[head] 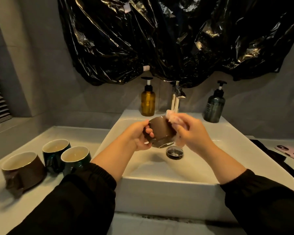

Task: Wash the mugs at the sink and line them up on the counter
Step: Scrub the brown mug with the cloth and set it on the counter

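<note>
Right now, holding the brown mug (161, 131) above the sink (159, 189), tipped with base toward the body and mouth toward the tap, left hand (139, 134) curled round its handle, right hand (193, 133) pinching a pink sponge (172, 117) against its right side by the rim.

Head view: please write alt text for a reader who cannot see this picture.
Over a white sink, the left hand holds a tilted brown mug while the right hand rubs it with a pale sponge. On the counter to the left stand another brown mug, a dark green mug and a second green mug.
</note>
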A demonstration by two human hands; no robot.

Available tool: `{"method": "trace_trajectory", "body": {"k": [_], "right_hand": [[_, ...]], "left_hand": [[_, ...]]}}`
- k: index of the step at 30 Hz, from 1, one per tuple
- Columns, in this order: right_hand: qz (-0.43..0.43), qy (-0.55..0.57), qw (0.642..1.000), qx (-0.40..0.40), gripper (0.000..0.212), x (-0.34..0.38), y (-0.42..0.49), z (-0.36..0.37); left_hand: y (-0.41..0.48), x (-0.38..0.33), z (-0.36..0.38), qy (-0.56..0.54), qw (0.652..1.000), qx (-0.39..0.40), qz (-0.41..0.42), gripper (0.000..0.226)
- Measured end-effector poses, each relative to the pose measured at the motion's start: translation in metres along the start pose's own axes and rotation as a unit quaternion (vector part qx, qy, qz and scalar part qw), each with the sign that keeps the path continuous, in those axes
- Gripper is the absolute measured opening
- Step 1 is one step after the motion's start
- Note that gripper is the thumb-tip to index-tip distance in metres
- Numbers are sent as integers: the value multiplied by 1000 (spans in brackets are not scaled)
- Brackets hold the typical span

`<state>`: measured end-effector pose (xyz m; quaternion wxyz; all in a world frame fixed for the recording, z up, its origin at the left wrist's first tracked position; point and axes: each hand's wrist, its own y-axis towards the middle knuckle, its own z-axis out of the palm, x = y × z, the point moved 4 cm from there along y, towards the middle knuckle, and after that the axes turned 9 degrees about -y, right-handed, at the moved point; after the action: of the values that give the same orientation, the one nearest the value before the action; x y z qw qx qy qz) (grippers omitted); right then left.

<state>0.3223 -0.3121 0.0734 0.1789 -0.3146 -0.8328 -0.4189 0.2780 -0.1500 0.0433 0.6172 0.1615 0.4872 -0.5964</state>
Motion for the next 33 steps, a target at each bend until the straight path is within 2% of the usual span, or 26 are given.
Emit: {"method": "trace_trajectory", "body": {"k": [2, 4, 6, 7, 8, 10, 11, 13, 16, 20, 22, 24, 26, 28, 29, 33], "right_hand": [[-42, -36, 997, 56, 36, 10, -3, 19], [-13, -47, 997, 54, 35, 11, 2, 28], [96, -3, 994, 43, 24, 3, 12, 38], [172, 73, 981, 46, 24, -1, 17, 45], [256, 178, 949, 52, 24, -1, 21, 55], [386, 361, 845, 79, 26, 10, 25, 80], [412, 405, 809, 108, 27, 22, 26, 92], [419, 467, 761, 167, 33, 45, 30, 118], [432, 520, 713, 188, 30, 69, 42, 148], [432, 547, 700, 154, 20, 83, 59, 168], [418, 550, 708, 148, 19, 87, 63, 175], [406, 529, 732, 144, 25, 86, 66, 178], [389, 464, 786, 130, 22, 81, 68, 174], [361, 347, 861, 88, 22, 72, 69, 167], [347, 298, 886, 74, 24, 70, 68, 162], [294, 173, 937, 78, 37, 67, 64, 157]], "left_hand": [[-5, -6, -8, -46, 999, 0, 23, 42], [-11, -15, -20, -58, 997, -4, 57, 42], [-18, -27, -35, -54, 994, -2, 98, 41], [-22, -34, -43, -55, 991, 1, 119, 40], [-27, -41, -50, -59, 989, 5, 138, 40], [-38, -56, -65, -69, 982, 10, 176, 39], [-44, -64, -71, -69, 978, 13, 195, 38], [-54, -78, -85, -46, 973, 9, 225, 36], [-67, -96, -110, 29, 971, -19, 238, 37], [-81, -112, -139, 99, 970, -56, 214, 35], [-80, -120, -152, 92, 967, -75, 226, 35], [-75, -127, -161, 89, 962, -96, 241, 37], [-68, -132, -169, 121, 953, -123, 251, 38], [-56, -135, -176, 175, 939, -159, 248, 37], [-49, -135, -179, 197, 934, -175, 240, 36], [-13, -125, -187, 266, 920, -227, 177, 32]]}}
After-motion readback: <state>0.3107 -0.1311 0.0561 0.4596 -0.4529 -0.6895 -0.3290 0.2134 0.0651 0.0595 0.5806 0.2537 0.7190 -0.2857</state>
